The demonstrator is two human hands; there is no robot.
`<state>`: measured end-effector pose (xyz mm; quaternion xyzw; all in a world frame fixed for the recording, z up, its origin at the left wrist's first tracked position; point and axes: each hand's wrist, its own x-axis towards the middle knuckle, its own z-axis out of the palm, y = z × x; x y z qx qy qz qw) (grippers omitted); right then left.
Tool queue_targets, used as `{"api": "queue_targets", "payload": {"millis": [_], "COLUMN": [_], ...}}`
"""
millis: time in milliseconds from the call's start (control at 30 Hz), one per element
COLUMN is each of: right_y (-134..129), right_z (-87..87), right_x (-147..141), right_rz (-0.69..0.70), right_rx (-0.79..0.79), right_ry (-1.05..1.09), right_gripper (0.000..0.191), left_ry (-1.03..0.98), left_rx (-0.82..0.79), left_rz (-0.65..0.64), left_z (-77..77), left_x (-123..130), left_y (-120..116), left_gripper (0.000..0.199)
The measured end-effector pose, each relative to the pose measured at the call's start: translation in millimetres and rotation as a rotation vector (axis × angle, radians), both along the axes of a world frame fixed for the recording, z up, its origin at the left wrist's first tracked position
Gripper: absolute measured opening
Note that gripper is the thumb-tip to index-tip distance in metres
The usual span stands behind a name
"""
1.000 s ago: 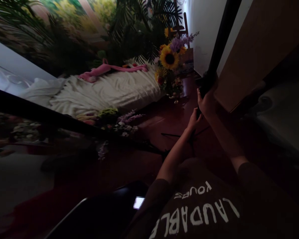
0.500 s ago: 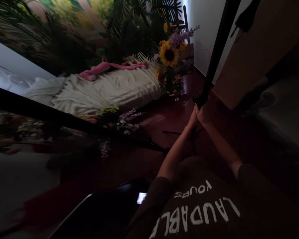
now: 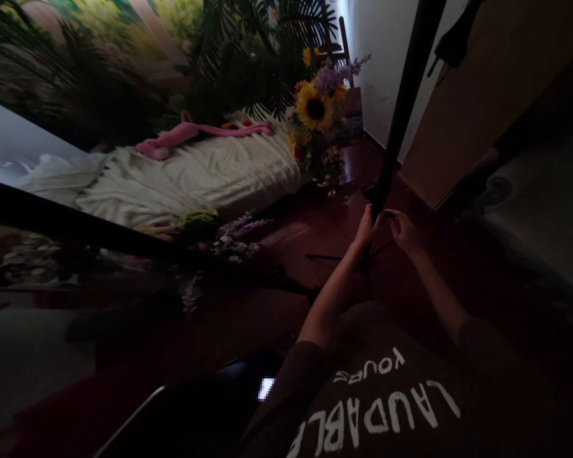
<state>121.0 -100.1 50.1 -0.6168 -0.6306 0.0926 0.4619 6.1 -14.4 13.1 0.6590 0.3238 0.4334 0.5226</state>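
A black pole (image 3: 403, 105) slants down from the top edge to a stand with thin legs (image 3: 322, 257) on the dark red floor. My left hand (image 3: 367, 226) is wrapped round the pole just below a small black clamp (image 3: 371, 192). Just right of the pole is my right hand (image 3: 403, 232), off the shaft, its fingers curved and parted, the fingertips near the left hand. Nothing can be made out between its fingers in the dim light.
A second black pole (image 3: 138, 245) crosses the left side. Beyond it, a cream-draped bench (image 3: 195, 172) bears a pink plush toy (image 3: 172, 137). Sunflowers (image 3: 314, 108) stand at its right end. A brown panel (image 3: 472, 108) leans on the right. A dark glossy surface (image 3: 195, 407) lies lower left.
My right hand has come off the pole and moved right, its fingers parting. The left hand stays on the pole. The view has shifted slightly.
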Motion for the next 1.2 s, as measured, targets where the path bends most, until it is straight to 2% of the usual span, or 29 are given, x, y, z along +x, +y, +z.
{"api": "queue_targets", "payload": {"millis": [67,167,333,467,633,767,867,967,1067,1133,1200], "right_y": [1,7,23,34,41,43,43,42,38,31,21], "right_z": [1.4,4.9,6.9,9.4,18.5,24.6,26.1,23.5,14.2,3.1,-11.4], "right_x": [0,-3,-4,-2,2,12,17,13,-1,-12,-24], "right_rz": [-0.004,-0.082,-0.184,-0.169,-0.072,-0.080,-0.100,-0.135,-0.220,-0.260,-0.249], "right_rx": [-0.038,-0.132,-0.206,-0.345,-0.549,-0.715,-0.692,-0.632,-0.529,-0.493,-0.538], "right_ry": [0.094,0.306,0.665,0.927,1.372,1.702,1.843,1.878,1.868,1.853,1.829], "right_gripper": [0.033,0.032,0.025,0.018,0.024,0.026,0.026,0.028,0.026,0.022,0.019], "left_ry": [0.010,0.016,0.028,0.032,0.024,0.019,0.037,0.019,-0.013,-0.016,0.061], "left_rx": [-0.011,0.018,0.047,0.054,0.065,0.068,0.057,0.025,-0.029,-0.095,-0.219], "left_rz": [0.001,0.016,0.031,0.038,0.025,0.032,0.052,0.040,0.046,0.085,0.157], "left_z": [2.8,4.5,0.7,-4.1,-5.2,-4.1,-2.5,-3.8,-17.0,-35.5,-60.2], "left_x": [0,-1,-1,1,2,1,1,3,-3,-19,-49], "left_y": [-1,-1,1,3,3,2,2,4,-1,-12,-31], "left_gripper": [0.034,0.035,0.038,0.039,0.039,0.039,0.039,0.040,0.044,0.043,0.031]}}
